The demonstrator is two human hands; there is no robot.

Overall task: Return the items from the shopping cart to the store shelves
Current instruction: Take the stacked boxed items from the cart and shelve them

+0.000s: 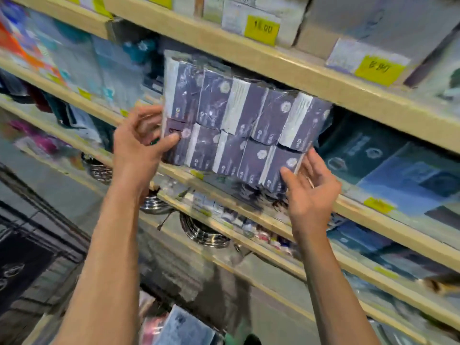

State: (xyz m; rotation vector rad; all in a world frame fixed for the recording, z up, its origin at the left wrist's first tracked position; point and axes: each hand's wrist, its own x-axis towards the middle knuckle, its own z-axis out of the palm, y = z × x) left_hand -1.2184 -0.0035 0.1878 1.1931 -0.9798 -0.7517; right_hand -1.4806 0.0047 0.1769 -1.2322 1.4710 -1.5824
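Observation:
A plastic-wrapped multipack of dark purple and white packets point(239, 125) is raised in front of the middle shelf point(273, 217), tilted down to the right. My left hand point(139, 143) grips its left edge, thumb across the front. My right hand point(308, 188) holds the lower right corner, thumb on the front and fingers behind the pack. The pack's bottom edge sits just above the shelf's front lip. The whole view is blurred by motion.
Beige shelves run diagonally. The upper shelf point(286, 68) carries white boxes with yellow price tags point(261, 29). Blue packaged goods point(388, 165) fill the middle shelf to the right. Steel utensils point(201, 232) lie on the lower shelf. Colourful packs point(29, 51) stand at far left.

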